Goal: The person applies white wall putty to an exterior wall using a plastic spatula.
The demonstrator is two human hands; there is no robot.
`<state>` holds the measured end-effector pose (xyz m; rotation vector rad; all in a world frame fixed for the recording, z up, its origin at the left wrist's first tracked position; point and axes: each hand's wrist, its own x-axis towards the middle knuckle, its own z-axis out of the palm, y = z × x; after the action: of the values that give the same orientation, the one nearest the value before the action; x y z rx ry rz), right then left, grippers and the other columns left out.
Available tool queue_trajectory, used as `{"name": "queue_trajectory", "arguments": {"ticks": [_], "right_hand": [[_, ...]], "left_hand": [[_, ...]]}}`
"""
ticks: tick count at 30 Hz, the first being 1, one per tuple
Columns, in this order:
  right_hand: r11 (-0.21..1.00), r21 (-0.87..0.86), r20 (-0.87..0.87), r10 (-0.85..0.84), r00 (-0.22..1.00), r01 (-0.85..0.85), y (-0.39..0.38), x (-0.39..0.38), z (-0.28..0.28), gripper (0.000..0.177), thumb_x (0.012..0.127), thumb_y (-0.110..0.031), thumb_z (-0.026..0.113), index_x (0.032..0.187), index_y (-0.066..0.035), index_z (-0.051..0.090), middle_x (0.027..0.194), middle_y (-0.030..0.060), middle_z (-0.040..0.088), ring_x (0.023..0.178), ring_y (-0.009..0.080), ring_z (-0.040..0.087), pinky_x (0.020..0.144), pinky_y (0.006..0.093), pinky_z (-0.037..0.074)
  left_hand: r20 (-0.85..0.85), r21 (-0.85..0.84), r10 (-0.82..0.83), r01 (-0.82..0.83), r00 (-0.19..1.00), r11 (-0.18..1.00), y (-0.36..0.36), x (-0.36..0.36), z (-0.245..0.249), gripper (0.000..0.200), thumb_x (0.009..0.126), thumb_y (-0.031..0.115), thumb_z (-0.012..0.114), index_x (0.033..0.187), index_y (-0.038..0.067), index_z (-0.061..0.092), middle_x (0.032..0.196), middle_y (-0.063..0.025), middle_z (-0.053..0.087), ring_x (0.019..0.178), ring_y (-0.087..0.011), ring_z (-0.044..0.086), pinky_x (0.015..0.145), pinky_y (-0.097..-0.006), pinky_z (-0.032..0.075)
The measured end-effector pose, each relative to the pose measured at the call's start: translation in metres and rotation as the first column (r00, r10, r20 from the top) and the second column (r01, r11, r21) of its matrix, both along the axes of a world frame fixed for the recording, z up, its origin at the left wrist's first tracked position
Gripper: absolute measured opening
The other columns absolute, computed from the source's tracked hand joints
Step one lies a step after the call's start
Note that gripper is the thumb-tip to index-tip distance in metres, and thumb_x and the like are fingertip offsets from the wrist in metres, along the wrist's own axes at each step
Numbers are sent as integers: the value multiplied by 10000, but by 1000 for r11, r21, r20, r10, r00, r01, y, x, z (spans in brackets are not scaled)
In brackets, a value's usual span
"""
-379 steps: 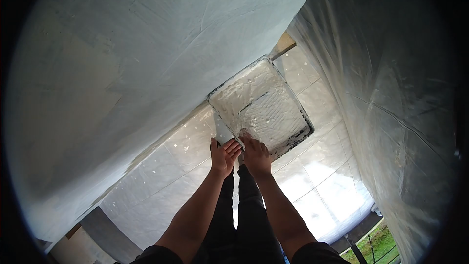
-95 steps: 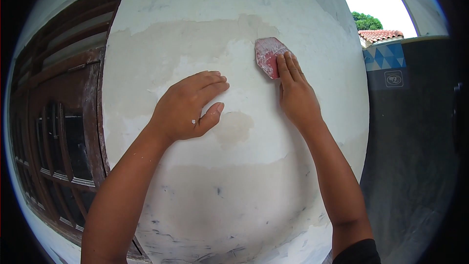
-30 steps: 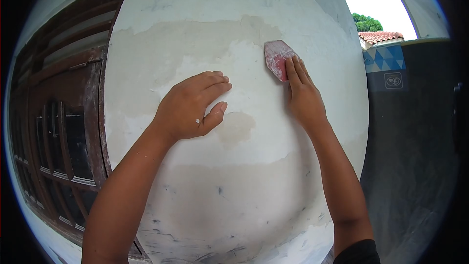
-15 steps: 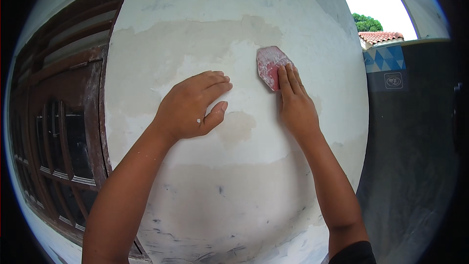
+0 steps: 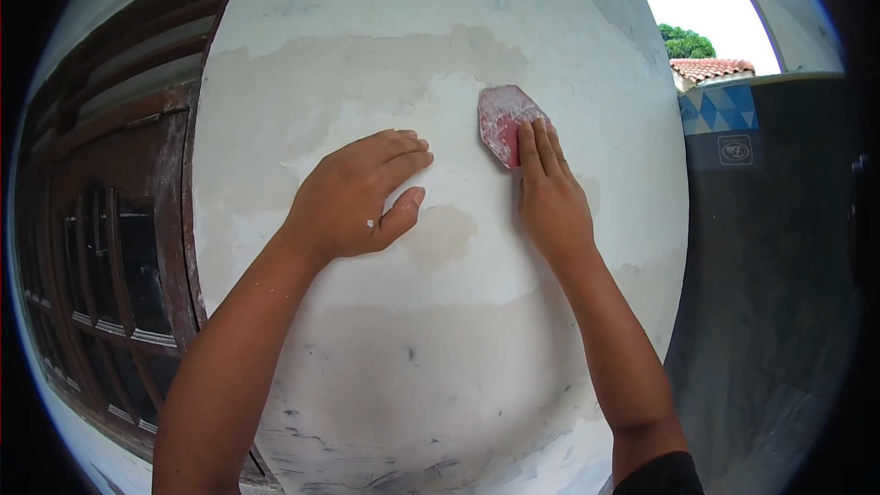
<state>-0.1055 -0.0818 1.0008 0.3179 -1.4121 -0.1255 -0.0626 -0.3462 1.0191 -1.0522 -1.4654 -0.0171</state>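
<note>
A pale wall (image 5: 367, 348) with damp-looking beige patches fills the middle. My right hand (image 5: 554, 185) grips a flat, reddish, many-sided scraper (image 5: 506, 126), smeared with white, against the wall; its fingers lie over the scraper's right side, and the thumb is hidden. To the left, my left hand (image 5: 357, 194) is apart from the scraper, at or close to the wall, with thumb and fingers spread and nothing in it. A small white speck sits on its back.
On the left is a dark brown wooden door frame (image 5: 174, 220) with barred panes. A dark grey wall (image 5: 761, 275) with a blue-and-white patterned strip (image 5: 720, 110) stands at the right. Behind it show a tiled roof (image 5: 710, 68) and a green tree (image 5: 687, 42).
The whole view has shifted very slightly. Both hands and the scraper look almost unchanged against the wall.
</note>
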Motion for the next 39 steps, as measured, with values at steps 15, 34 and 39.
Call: {"name": "queue_trajectory", "arguments": {"ticks": [15,34,39], "right_hand": [[999,-35,-8,28,1000,-28,0,1,-7,506,903,20,481,1405,70,450,1445,261,485,1388,353,445,1090,376,450],[995,-86,-55,45,997,-50,10,5,8,511,924,-8,493,1429,39,432,1470,225,474,1386,339,448,1051,388,488],[990,-117,-32,72,997,-75,9,-3,27,515,926,-8,480,1437,27,427,1478,227,462,1404,336,423,1071,392,469]], "left_hand": [[-5,2,-4,4,1000,1000,0,0,-1,361,795,106,590,1122,-12,686,1194,-169,667,1189,-323,610,1008,-400,497],[6,0,-2,2,1000,1000,0,1,0,364,797,107,587,1129,-8,685,1190,-160,669,1196,-316,609,1010,-397,498],[-48,-1,-16,16,999,1000,0,-2,1,319,822,137,605,1092,-8,690,1148,-146,679,1155,-302,625,958,-387,519]]}}
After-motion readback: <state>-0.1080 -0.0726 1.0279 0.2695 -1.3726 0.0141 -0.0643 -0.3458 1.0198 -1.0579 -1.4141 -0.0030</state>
